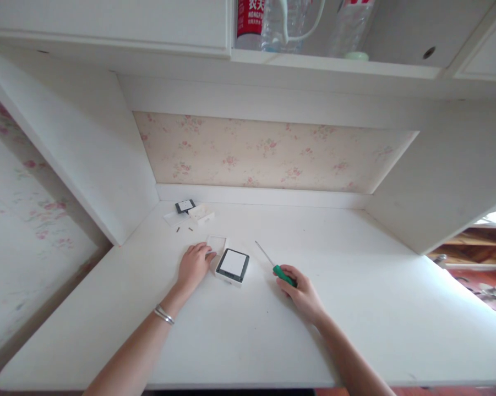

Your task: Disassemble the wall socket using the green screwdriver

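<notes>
Left hand: your left hand (195,265) lies palm down on the white desk top (355,308). The fingers are loosely spread and grip nothing. Their tips rest at the near left edge of a thin white square plastic frame (217,243).
Right hand: your right hand (299,290) is closed round the green handle of a slim metal screwdriver (278,270). The shaft points far and left, and its tip is clear of everything.
Square module: a square module with a black rim and white face (232,265) sits flat, just right of your left hand. It lies between your two hands, and neither hand holds it.
Loose parts: at the far left lie a second black-rimmed square piece (185,205), a small white plastic box part (201,213) and two tiny dark screws (178,229).
Shelf above: clear plastic bottles (289,22) stand overhead, well apart from your hands.
Risk, module: nothing pins the square module. A push from the screwdriver tip would likely skate it across the smooth desk top.
Risk, face: the bare tip is aimed past the module's white face, so a slip could scratch it.
Risk, screws: the screws lie loose. A sweep of your left wrist or sleeve could roll them off the far left edge.
Risk, frame: the white frame looks thin, and leaning on it with your fingertips might crack it.
</notes>
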The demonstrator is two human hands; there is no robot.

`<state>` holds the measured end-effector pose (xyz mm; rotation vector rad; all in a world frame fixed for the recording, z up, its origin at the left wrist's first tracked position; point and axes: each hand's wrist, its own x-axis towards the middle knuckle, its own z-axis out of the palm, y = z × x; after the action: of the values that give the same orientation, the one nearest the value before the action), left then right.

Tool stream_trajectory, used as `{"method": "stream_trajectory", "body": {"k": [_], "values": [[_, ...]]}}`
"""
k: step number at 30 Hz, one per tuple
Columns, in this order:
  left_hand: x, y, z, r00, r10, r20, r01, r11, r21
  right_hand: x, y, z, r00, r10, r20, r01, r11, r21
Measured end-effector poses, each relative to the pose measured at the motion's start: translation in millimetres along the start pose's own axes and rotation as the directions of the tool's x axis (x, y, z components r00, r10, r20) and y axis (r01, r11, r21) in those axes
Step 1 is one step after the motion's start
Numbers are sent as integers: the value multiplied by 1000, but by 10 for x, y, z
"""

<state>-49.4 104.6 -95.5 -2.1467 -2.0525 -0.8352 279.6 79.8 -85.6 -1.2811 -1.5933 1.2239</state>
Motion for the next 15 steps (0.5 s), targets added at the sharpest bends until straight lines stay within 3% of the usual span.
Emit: {"method": "stream_trajectory", "body": {"k": [6,11,15], "values": [[438,164,146,994,30,102,-32,999,21,7,38,-1,1000,18,-20,-17,1000,15],[741,164,304,994,-37,102,38,999,-8,39,77,9,1000,4,-20,-3,1000,23],[902,103,325,990,-124,67,129,989,-67,49,54,4,1000,1,-30,-1,1000,5]]}}
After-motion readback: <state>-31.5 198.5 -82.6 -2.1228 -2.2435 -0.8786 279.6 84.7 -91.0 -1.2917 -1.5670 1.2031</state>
